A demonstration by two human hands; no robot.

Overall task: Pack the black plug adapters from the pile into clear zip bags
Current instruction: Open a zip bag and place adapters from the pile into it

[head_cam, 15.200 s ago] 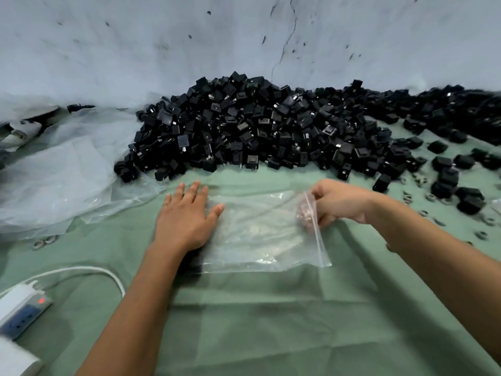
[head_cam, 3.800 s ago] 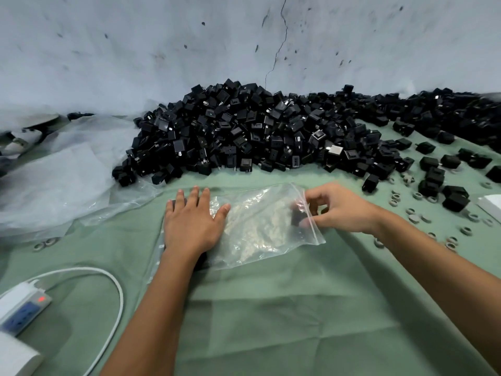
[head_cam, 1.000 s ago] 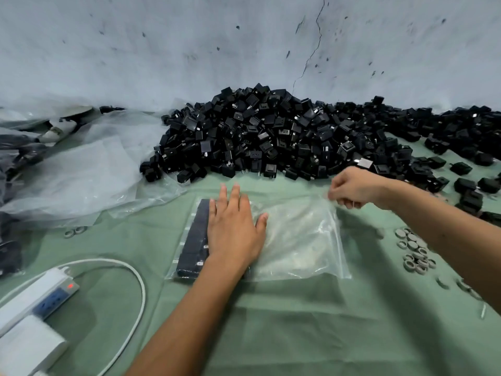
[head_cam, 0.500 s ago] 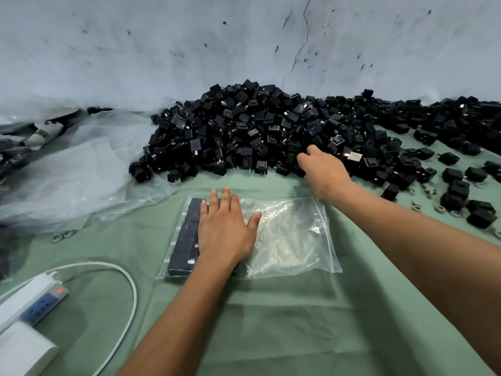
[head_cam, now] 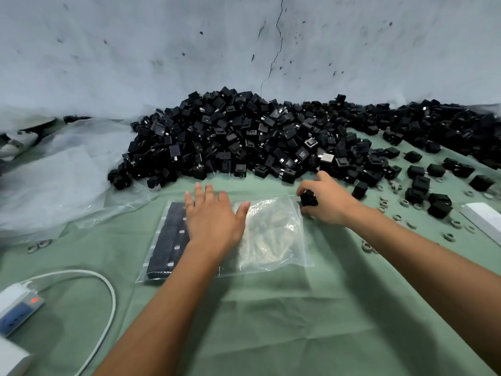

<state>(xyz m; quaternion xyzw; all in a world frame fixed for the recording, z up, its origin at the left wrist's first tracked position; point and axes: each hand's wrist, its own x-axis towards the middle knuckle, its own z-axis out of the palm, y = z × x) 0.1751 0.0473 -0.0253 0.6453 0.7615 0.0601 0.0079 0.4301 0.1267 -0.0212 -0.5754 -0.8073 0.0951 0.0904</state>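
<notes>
Half a second ago the right hand (head_cam: 326,203) was reaching into the pile; it has come back to the open right edge of the bag with one black adapter (head_cam: 308,198) pinched in its curled fingers.

Against the grey wall, the pile of plug adapters (head_cam: 244,137) spreads wide across the green cloth (head_cam: 271,321) on the desk: small black cubes, some showing metal prongs or a square socket face, with strays scattered to the right. Crumpled clear plastic sheeting (head_cam: 54,180) lies at the left. The clear zip bag (head_cam: 271,234) lies flat just in front of the pile, a column of black adapters (head_cam: 169,240) lined up along its left side, the right part crinkled and see-through. The left hand (head_cam: 214,221) presses flat on the bag, fingers straight and spread. A white power strip (head_cam: 16,308) with a lit red switch sits at the lower left.
</notes>
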